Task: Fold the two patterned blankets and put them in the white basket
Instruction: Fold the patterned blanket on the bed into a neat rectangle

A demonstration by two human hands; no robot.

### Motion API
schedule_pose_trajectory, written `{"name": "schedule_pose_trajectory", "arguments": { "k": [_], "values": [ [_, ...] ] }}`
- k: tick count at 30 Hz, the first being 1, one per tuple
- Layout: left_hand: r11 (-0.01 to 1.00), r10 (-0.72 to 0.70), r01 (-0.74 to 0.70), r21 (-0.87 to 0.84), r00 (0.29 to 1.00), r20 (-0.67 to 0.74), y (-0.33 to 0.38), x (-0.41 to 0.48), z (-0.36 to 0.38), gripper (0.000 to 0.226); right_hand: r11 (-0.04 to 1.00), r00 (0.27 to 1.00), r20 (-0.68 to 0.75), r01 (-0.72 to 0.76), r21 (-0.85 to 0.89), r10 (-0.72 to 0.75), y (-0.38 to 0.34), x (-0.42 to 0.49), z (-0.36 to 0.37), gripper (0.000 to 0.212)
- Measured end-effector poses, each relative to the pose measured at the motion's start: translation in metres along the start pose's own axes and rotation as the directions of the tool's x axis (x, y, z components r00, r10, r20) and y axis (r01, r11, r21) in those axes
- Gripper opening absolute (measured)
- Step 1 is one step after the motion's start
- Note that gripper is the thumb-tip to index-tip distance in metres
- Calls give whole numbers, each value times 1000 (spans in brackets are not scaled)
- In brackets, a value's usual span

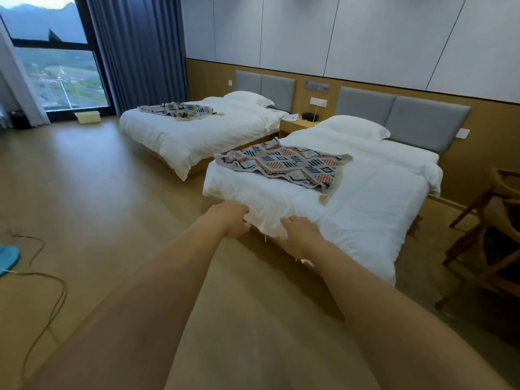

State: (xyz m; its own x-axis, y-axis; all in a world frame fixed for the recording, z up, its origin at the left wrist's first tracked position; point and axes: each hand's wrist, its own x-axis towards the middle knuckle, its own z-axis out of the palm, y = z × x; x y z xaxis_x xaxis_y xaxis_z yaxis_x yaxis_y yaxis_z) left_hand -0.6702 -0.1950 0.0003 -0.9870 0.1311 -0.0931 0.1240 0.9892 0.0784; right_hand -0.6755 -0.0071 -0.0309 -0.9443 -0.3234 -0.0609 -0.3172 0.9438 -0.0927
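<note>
A patterned blanket (289, 164) lies spread flat on the near bed (374, 204), across its foot half. A second patterned blanket (180, 109), partly bunched, lies on the far bed (174, 136). My left hand (229, 219) grips the corner of the near bed's white duvet (270, 220). My right hand (302, 235) rests on the same duvet corner, fingers curled over its edge. Both hands are well short of the near blanket. A pale basket-like box (87, 117) stands on the floor by the window.
A nightstand (298, 123) sits between the beds. Wooden chairs (489, 237) stand at the right of the near bed. A cable (45, 282) loops over the floor at left beside a teal object (7, 258). Dark curtains (138, 49) hang by the window.
</note>
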Motion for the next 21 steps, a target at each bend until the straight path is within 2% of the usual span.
{"name": "schedule_pose_trajectory", "arguments": {
  "k": [9,21],
  "values": [
    [998,-47,49,-39,998,44,-82,178,-18,53,997,998,37,58,-48,-56,14,196,-14,54],
    [1000,0,1,-9,1000,29,-229,402,-40,55,1000,998,61,11,-25,-10,-35,460,-11,55]
  ]
}}
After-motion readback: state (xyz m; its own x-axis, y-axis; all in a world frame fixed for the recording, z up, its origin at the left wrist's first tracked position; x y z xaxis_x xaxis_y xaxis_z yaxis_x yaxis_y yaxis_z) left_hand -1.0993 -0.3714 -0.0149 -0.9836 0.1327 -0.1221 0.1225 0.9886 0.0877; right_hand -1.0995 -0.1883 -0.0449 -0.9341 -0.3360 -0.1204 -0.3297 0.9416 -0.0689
